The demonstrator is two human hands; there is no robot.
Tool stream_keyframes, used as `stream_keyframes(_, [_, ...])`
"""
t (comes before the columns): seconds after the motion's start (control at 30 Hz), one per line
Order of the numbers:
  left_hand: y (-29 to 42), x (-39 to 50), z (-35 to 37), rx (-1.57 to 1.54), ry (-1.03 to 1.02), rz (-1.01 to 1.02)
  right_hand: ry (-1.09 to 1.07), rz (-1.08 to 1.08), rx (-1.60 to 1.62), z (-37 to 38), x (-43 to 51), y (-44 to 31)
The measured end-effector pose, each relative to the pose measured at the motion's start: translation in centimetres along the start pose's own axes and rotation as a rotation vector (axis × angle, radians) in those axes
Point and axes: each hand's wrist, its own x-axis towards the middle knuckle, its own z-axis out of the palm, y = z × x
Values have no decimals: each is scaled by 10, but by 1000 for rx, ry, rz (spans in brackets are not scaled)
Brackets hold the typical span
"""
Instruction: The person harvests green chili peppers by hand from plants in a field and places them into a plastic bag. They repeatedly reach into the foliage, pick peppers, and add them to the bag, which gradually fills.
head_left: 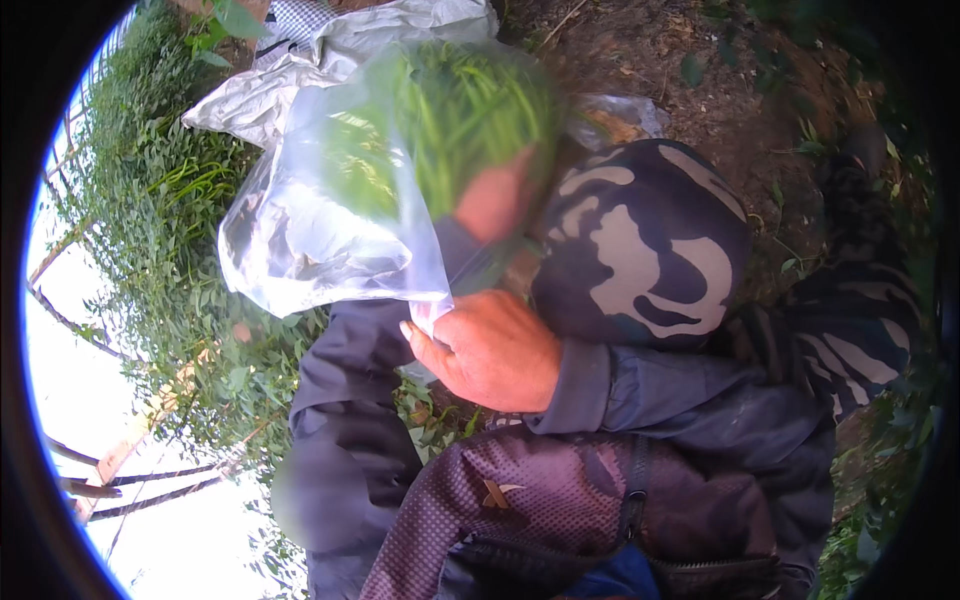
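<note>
A clear plastic bag (322,232) hangs before me, its film bright with glare. My right hand (491,352) pinches a gathered edge of it between thumb and fingers. Behind and beside the film is a large bunch of long, thin green pods (472,97), blurred; whether they are peppers or beans I cannot tell. My left hand (495,196) reaches up to the lower right of the pods, partly blurred, its fingertips lost among them. How much of the bunch lies inside the bag is not clear.
A bent knee in camouflage trousers (637,244) rises right of the bag. A crumpled white sack (405,26) lies beyond it on bare soil (705,90). Another piece of clear plastic (637,116) lies near the knee. Dense leafy plants (180,217) line the left, with wooden poles (120,457) beyond.
</note>
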Motion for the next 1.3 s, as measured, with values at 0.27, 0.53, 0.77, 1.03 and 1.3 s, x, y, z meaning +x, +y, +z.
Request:
stream_keyframes(0.27, [10, 3, -2, 95, -130, -120, 9, -47, 39, -6, 0, -3])
stream_keyframes(0.53, [-12, -18, 12, -149, 44, 11, 15, -52, 33, -3, -1, -1])
stream_keyframes(0.77, [-2, -4, 32, 219, -225, -117, 9, -26, -17, -3, -1, -2])
stream_keyframes(1.03, [-7, -8, 5, -174, -253, 33, -21, 3, 13, -10, -2, -5])
stream_keyframes(1.3, [7, -27, -65, 316, 51, -223, 89, -39, 45, -6, -1, -4])
